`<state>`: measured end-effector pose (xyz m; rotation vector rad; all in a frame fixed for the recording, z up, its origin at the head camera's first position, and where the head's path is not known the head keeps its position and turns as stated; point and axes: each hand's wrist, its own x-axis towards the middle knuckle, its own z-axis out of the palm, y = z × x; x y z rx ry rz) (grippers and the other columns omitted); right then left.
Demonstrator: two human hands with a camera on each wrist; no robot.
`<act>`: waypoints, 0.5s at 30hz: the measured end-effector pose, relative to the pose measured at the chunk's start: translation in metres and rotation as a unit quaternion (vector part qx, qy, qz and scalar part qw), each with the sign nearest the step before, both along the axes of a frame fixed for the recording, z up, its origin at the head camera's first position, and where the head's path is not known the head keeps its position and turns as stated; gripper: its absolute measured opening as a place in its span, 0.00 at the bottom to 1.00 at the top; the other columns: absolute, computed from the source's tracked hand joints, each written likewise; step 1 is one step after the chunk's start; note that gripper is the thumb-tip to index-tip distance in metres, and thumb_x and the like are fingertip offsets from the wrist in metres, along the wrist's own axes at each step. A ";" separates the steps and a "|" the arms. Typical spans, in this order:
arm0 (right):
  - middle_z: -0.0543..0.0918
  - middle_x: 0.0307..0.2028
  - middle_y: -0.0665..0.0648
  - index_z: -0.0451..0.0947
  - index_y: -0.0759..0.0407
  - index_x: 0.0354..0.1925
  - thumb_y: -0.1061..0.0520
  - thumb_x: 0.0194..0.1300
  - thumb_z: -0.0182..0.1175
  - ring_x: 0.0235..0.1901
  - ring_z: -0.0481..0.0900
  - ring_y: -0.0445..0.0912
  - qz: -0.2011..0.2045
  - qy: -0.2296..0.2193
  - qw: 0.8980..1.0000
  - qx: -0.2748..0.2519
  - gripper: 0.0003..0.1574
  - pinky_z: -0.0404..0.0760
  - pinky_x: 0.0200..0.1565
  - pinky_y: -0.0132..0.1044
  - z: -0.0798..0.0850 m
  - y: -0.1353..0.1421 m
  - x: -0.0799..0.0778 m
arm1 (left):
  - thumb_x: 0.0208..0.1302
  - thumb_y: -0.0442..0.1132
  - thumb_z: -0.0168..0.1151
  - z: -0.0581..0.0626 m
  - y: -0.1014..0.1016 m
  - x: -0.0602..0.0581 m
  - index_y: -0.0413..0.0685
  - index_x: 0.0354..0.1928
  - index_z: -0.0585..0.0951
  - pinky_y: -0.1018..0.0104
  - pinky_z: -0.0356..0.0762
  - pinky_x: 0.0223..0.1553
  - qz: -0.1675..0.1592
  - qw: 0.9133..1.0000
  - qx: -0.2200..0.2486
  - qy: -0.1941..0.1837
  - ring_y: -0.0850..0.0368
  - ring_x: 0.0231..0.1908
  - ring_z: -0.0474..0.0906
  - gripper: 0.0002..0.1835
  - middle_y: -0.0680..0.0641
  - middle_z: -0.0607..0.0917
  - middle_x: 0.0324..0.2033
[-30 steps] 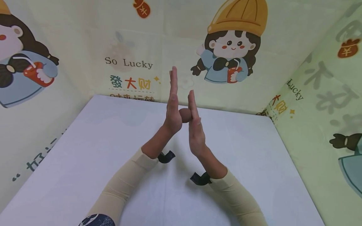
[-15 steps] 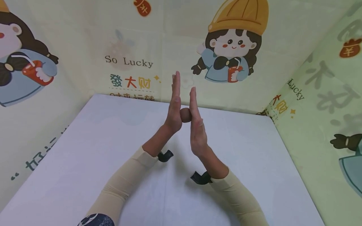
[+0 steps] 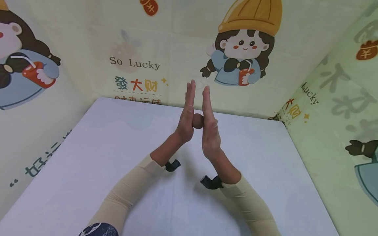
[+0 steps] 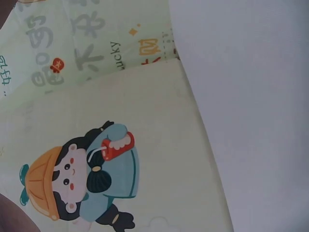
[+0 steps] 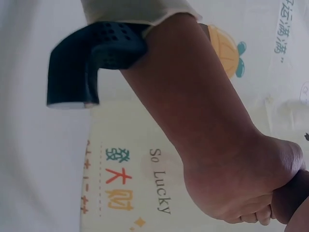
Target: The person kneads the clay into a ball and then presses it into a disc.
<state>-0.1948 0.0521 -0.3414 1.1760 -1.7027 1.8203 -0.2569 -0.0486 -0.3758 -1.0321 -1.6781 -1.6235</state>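
Observation:
A small brown ball (image 3: 198, 121) sits between two upright palms above the table, touching both. My left hand (image 3: 186, 122) presses on it from the left with fingers straight and pointing forward. From the other side my right hand (image 3: 211, 132) presses, its fingers likewise straight. In the right wrist view the left hand (image 5: 236, 179) shows with the dark ball (image 5: 291, 194) against its palm at the right edge. The left wrist view shows only a blurred bit of hand (image 4: 14, 215) at the lower left corner, and no ball.
A white table (image 3: 141, 203) lies under both arms, with printed cloth walls (image 3: 183, 39) at the back and sides. A black curved camera mount (image 3: 173, 165) sticks out from the left wrist, and another mount (image 3: 211, 182) from the right.
The left hand has slid back toward the body while the right hand has slid forward, so their fingertips are nearly level. Hands and ball have shifted slightly right.

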 end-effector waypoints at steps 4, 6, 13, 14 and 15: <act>0.35 0.85 0.58 0.32 0.69 0.83 0.29 0.82 0.24 0.83 0.30 0.51 -0.003 -0.005 1.000 -0.002 0.55 0.30 0.78 0.50 0.001 0.005 -0.004 | 0.84 0.60 0.20 -0.003 0.004 0.005 0.29 0.82 0.42 0.46 0.27 0.78 -0.010 1.000 -0.009 0.007 0.43 0.82 0.29 0.43 0.34 0.42 0.83; 0.35 0.85 0.57 0.32 0.68 0.83 0.29 0.82 0.25 0.83 0.31 0.50 -0.007 -0.005 1.000 -0.004 0.55 0.30 0.78 0.50 0.003 0.006 -0.005 | 0.84 0.61 0.20 -0.004 0.007 0.008 0.30 0.82 0.42 0.45 0.27 0.78 -0.015 1.000 -0.012 0.009 0.43 0.82 0.29 0.43 0.34 0.42 0.83; 0.36 0.85 0.59 0.34 0.69 0.83 0.29 0.83 0.25 0.83 0.32 0.51 -0.014 0.007 1.000 -0.011 0.54 0.31 0.78 0.50 0.008 0.011 -0.008 | 0.83 0.63 0.20 -0.005 0.012 0.018 0.30 0.82 0.43 0.45 0.29 0.78 -0.040 0.999 -0.019 0.009 0.43 0.82 0.30 0.45 0.35 0.43 0.83; 0.36 0.85 0.59 0.34 0.69 0.82 0.30 0.83 0.26 0.83 0.32 0.51 -0.015 0.010 1.000 -0.011 0.54 0.32 0.78 0.51 0.009 0.012 -0.008 | 0.83 0.63 0.20 -0.005 0.012 0.020 0.30 0.82 0.43 0.45 0.29 0.78 -0.043 0.999 -0.020 0.010 0.43 0.82 0.30 0.45 0.35 0.44 0.83; 0.36 0.85 0.59 0.33 0.70 0.82 0.30 0.83 0.26 0.83 0.32 0.51 -0.015 0.013 1.000 -0.012 0.54 0.32 0.78 0.51 0.009 0.013 -0.008 | 0.83 0.63 0.20 -0.005 0.013 0.022 0.30 0.82 0.43 0.45 0.29 0.78 -0.046 0.999 -0.021 0.010 0.43 0.82 0.30 0.45 0.35 0.44 0.83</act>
